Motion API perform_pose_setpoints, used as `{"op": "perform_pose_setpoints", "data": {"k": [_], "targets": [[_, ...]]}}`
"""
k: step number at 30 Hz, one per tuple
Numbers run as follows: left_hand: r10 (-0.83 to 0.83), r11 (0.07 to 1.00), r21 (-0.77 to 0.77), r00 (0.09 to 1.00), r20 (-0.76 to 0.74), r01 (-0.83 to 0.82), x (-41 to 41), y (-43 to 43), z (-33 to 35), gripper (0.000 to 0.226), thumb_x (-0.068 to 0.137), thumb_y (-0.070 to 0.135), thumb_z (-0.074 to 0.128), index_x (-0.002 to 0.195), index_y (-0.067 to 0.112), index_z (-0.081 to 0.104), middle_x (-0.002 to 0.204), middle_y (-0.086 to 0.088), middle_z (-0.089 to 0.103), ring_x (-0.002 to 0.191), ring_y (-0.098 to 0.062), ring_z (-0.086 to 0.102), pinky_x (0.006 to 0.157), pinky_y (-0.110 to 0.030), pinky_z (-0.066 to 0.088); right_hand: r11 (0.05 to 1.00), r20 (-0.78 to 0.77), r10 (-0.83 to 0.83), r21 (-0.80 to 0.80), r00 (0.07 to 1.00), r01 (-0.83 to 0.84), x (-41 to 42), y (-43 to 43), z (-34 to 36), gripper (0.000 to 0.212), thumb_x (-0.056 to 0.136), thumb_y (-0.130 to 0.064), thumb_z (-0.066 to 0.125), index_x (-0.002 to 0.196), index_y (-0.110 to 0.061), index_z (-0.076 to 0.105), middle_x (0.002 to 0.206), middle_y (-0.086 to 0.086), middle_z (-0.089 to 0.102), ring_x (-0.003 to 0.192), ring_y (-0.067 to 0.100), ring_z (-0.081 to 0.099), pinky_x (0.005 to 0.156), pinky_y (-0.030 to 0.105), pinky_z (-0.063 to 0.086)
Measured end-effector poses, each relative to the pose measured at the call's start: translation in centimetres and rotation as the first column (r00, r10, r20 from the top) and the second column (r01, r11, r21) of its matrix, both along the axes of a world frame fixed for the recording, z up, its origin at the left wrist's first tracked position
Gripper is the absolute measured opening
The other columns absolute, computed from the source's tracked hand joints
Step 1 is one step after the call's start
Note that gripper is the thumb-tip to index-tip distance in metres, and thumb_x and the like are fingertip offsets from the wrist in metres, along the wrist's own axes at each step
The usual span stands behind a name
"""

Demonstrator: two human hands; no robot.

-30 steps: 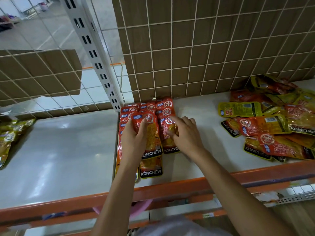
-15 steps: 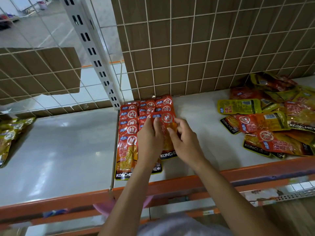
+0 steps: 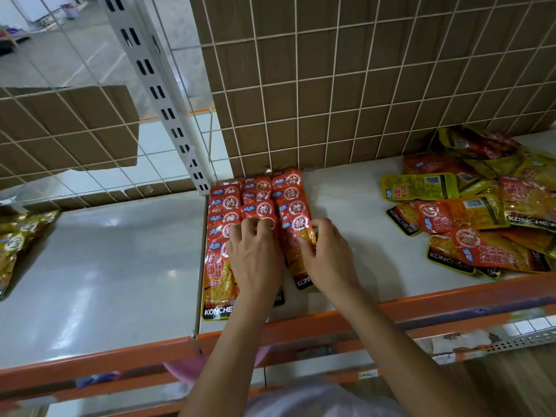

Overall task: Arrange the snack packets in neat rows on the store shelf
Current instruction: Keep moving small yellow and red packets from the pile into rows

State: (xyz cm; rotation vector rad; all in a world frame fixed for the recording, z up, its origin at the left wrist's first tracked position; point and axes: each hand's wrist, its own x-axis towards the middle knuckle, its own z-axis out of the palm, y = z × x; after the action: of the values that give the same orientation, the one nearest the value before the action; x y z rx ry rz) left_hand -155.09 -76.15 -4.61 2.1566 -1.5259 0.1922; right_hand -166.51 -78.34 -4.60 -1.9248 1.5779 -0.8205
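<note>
Three overlapping rows of red snack packets (image 3: 258, 194) lie on the white shelf (image 3: 355, 236), just right of the shelf divider. My left hand (image 3: 255, 260) lies flat on the middle row, fingers spread and pressing the packets. My right hand (image 3: 328, 257) pinches the front packet of the right row (image 3: 296, 236) along its right edge. The front packet of the left row (image 3: 218, 278) lies uncovered.
A loose heap of red and yellow packets (image 3: 481, 212) lies at the right of the shelf. Yellow packets (image 3: 15, 245) sit at the far left. A wire grid backs the shelf, with a slotted white upright (image 3: 156, 91). An orange rail (image 3: 421, 302) edges the front.
My left hand has moved from the left row to the middle row. My right hand has stayed at the right row, shifting to its right edge. The rows now look straighter.
</note>
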Motion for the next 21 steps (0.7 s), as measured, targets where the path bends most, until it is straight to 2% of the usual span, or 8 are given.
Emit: {"op": "perform_pose_setpoints", "data": {"k": [4,9,16,21], "targets": [[0.002,1.0,0.013,1.0,-0.007,-0.001,-0.2,0.0,-0.4,0.027,0.082,0.019,0.071,0.106,0.01,0.065,0.106,-0.015,0.063,0.096,-0.036,0.053,0.074,-0.044,0.045,0.996,-0.151,-0.066,-0.074,0.986,0.056,0.5,0.6,0.0,0.038,0.095,-0.032,0.046,0.125,-0.012,0.038,0.12,0.009,0.059,0.099,0.026,0.062,0.065,0.027,0.039],[0.003,1.0,0.028,1.0,0.001,-0.003,-0.1,0.0,-0.6,0.032,0.079,0.019,0.074,0.107,0.009,0.064,0.107,-0.015,0.063,0.097,-0.036,0.054,0.075,-0.044,0.046,0.992,-0.222,-0.051,-0.125,0.974,0.023,0.8,0.5,-0.2,0.041,0.096,-0.034,0.044,0.132,-0.014,0.038,0.121,0.009,0.06,0.103,0.025,0.06,0.074,0.036,0.053],[-0.01,1.0,0.002,1.0,-0.008,0.01,-0.1,0.1,-0.6,0.028,0.082,0.015,0.07,0.108,0.007,0.064,0.108,-0.016,0.063,0.097,-0.037,0.053,0.076,-0.044,0.046,0.992,-0.25,-0.044,-0.125,0.967,0.013,0.2,-0.4,-0.3,0.044,0.094,-0.042,0.047,0.129,-0.016,0.04,0.122,0.006,0.056,0.107,0.02,0.055,0.075,0.03,0.05],[-0.074,0.995,-0.063,0.997,-0.021,0.072,-0.5,-0.5,-0.3,0.028,0.083,0.011,0.065,0.111,0.008,0.064,0.109,-0.016,0.062,0.098,-0.036,0.052,0.077,-0.044,0.045,0.982,-0.183,-0.074,-0.186,0.98,0.039,-0.6,-0.8,0.2,0.039,0.088,-0.038,0.059,0.117,-0.012,0.054,0.112,0.01,0.055,0.104,0.025,0.052,0.075,0.032,0.046]]}}
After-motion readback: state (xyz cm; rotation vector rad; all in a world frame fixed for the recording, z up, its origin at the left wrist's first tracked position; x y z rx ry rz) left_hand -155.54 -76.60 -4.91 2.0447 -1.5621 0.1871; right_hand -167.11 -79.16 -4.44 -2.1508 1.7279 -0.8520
